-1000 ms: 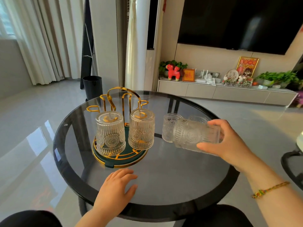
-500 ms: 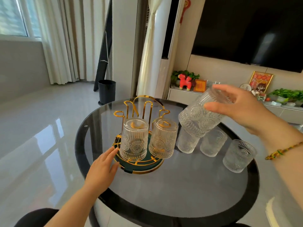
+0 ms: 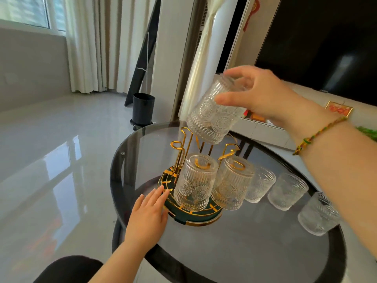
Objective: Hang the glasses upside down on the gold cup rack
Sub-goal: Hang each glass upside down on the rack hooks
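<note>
The gold cup rack stands on a round green base on the glass table. Two ribbed glasses hang upside down on its front prongs, one at the left and one at the right. My right hand grips a third ribbed glass by its bottom, mouth down and tilted, just above the rack's rear prongs. My left hand lies flat with its fingers apart, and the fingertips touch the left rim of the base.
Three more ribbed glasses stand upright to the right of the rack: one close to it, one in the middle, one near the table's right edge. A black bin stands on the floor beyond the table.
My right hand has lifted the glass, turned it mouth down and carried it left over the rack. My left hand has slid forward from the table's front edge to the base.
</note>
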`<state>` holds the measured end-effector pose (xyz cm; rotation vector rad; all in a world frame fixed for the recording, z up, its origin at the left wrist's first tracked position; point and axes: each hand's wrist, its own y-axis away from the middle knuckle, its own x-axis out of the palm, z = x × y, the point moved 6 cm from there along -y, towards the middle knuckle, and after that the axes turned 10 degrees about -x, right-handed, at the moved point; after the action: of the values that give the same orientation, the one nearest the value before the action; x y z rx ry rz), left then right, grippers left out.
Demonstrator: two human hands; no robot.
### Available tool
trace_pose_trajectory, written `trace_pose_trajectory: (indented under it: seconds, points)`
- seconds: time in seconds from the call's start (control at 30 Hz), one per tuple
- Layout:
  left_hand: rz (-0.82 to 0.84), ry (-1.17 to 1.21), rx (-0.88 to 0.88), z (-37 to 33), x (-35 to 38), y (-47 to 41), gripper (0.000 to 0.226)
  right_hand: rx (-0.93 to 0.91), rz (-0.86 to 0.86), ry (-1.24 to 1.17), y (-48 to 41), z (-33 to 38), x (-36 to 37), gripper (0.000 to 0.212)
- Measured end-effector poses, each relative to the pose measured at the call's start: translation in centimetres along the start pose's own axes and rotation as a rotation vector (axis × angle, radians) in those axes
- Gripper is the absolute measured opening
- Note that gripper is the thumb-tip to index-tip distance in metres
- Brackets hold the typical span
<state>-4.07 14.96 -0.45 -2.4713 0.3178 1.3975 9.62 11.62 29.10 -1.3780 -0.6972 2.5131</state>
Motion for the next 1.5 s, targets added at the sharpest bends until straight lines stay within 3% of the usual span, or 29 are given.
trace_pose_trajectory:
  seconds: [0.23, 0.9, 1.23, 1.5]
  points:
    - [-0.015, 0.045, 0.003, 0.4, 0.3, -0.2, 0.052, 0.003, 0.064, -0.061, -2.7, -0.2, 5.7, 0.067]
    - [-0.042, 0.101, -0.005, 0.5, 0.2, -0.2, 0.047, 0.059, 0.362, 0.086, -0.4, -4.1, 15.3, 0.073]
    - [-0.029, 0.074, -0.030, 0.7, 0.5, -0.3, 0.049, 0.081, 0.402, 0.078, -0.2, -4.3, 15.5, 0.077]
    - [-0.035, 0.119, -0.034, 0.4, -0.3, 0.3, 0.047, 0.016, 0.241, 0.073, 2.0, -3.3, 11.7, 0.052]
